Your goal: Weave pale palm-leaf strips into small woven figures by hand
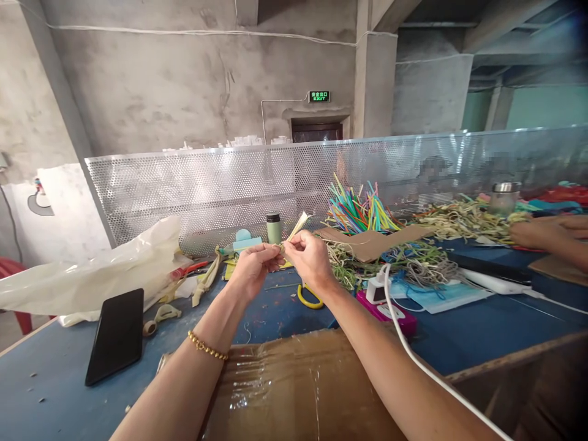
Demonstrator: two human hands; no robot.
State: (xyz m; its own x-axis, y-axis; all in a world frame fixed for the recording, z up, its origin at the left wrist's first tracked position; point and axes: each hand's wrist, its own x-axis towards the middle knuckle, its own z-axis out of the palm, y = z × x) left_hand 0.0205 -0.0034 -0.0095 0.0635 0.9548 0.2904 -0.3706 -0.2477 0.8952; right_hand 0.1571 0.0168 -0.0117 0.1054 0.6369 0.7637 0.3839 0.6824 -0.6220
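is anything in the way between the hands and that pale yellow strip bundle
Nothing visible: the right hand pinches the pale yellow bundle of thin strips directly, with the left hand close beside.

Grey concrete wall [151, 86], blotchy, thin cable [202, 30] strung across. Pillar [376, 86] right of centre, beams [505, 27] overhead at right. Exit sign [319, 97], lit green, over dark doorway [316, 132]. Perforated metal screen [220, 190] along far edge of blue worktop [50, 380], shiny in places. White wall section [67, 214] past far left corner; red seat [9, 267] beyond left edge, cut off. Pale green wall [546, 101] far right. Brighter left, dimmer upper right.
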